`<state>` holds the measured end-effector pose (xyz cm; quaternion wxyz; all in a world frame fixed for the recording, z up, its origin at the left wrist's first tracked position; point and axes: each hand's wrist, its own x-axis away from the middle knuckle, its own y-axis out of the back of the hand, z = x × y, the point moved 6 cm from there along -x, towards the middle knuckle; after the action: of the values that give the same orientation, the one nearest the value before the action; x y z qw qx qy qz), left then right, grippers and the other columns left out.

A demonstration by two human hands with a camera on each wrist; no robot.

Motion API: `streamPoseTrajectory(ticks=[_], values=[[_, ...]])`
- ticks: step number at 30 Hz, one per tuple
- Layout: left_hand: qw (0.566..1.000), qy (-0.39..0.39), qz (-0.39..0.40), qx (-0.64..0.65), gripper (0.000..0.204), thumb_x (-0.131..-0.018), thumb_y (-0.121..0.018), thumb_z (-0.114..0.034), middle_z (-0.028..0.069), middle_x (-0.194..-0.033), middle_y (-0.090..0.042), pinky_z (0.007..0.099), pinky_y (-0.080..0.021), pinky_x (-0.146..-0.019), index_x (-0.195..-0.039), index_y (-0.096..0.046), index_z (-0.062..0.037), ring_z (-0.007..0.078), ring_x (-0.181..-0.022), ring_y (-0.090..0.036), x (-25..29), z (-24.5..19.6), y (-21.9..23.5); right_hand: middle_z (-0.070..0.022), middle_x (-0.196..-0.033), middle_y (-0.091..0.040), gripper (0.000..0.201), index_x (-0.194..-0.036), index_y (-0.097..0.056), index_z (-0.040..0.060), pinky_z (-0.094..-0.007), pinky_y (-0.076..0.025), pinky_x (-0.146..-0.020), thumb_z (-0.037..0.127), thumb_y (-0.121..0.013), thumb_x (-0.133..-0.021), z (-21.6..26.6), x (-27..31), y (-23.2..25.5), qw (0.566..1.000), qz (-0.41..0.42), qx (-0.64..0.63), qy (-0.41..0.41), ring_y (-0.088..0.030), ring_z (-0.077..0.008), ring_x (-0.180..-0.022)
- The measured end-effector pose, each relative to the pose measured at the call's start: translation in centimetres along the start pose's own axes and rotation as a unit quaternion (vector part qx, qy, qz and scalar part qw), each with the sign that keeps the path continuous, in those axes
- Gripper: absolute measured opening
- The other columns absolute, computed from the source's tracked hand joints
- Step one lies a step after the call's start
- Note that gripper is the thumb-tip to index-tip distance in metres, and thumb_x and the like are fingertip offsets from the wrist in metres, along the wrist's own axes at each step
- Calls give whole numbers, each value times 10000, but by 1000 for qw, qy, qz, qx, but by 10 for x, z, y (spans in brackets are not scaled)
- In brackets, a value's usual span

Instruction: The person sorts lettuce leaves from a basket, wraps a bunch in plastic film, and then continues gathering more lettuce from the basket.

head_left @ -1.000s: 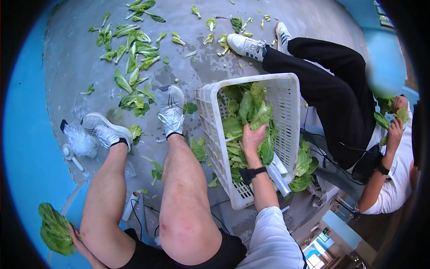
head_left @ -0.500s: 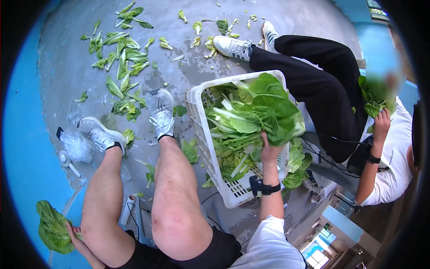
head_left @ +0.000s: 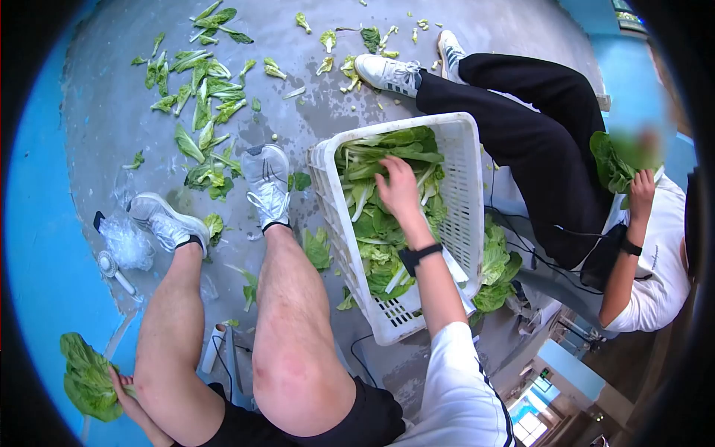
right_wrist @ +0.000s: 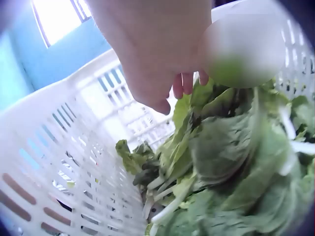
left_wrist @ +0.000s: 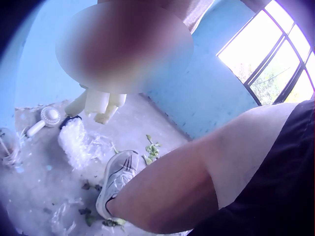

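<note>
At the far left of the head view, my left hand (head_left: 126,396) grips a leafy green cabbage (head_left: 89,376) by its stem end, beside my knee. Its pale stems (left_wrist: 98,102) show in the left wrist view, partly behind a blurred patch. A white slatted plastic basket (head_left: 471,194) tilts at my right and holds loose cabbage leaves (head_left: 376,223). My right hand (head_left: 400,188) is inside it, just over the leaves near the far end. In the right wrist view this hand's fingers (right_wrist: 187,82) are loosely bent above the leaves, with nothing held.
Scattered leaves (head_left: 201,97) lie on the wet grey floor beyond my shoes. At right another person sits in black trousers (head_left: 521,141) and handles greens (head_left: 611,164). More leaves (head_left: 495,272) lie beside the basket. A clear plastic bag (head_left: 126,238) and a small white fan (head_left: 112,270) are at left.
My right hand lifted a big bunch of leaves inside the basket, moved it toward the far end and let it go there. My left hand keeps its cabbage in place.
</note>
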<state>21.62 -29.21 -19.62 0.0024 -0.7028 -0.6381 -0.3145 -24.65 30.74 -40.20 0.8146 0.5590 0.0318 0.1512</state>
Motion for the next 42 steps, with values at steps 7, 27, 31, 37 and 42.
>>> streamPoseTrajectory(ticks=[7,27,31,37,42], values=[[1000,-4,-8,22,288,-850,-706,-242,-37,-664,-379,253,-357,-625,-689,-497,-125,94,-613,-376,9,-13,-12,-175,-1530,-208,1041,-1490,-182,120,-578,-299,-1040,366,-796,-687,6,-42,-75,940,183,286,-42,-396,-366,-1287],[999,33,-3,39,340,-855,-698,-228,-37,-667,-373,249,-362,-641,-676,-421,-145,101,-631,-385,1,-4,6,-153,-873,-671,378,-1060,-596,40,-446,-521,-753,237,-632,-739,5,47,7,924,241,264,-136,-672,-291,-780],[992,17,128,-10,415,-967,-450,-137,79,-1143,-443,286,-367,-948,-1378,-432,-87,154,-1025,-458,-68,43,68,-206,-913,-649,515,-1166,-545,6,-446,-519,-720,258,-665,-733,-22,99,10,930,218,238,-177,-661,-305,-831],[996,-39,74,-30,187,-930,-531,-144,27,-973,-382,260,-357,-828,-1090,-439,-113,127,-885,-410,-12,14,2,-133,-1036,-568,530,-1131,-546,18,-408,-466,-844,336,-722,-746,6,105,48,967,6,205,-149,-575,-318,-949],[998,6,41,49,229,-892,-648,-198,-23,-727,-353,238,-367,-684,-745,-495,-110,92,-708,-385,-6,7,-10,-124,-1014,-589,308,-1018,-654,96,-426,-491,-788,272,-699,-769,-12,89,2,980,51,145,-124,-585,-313,-950]])
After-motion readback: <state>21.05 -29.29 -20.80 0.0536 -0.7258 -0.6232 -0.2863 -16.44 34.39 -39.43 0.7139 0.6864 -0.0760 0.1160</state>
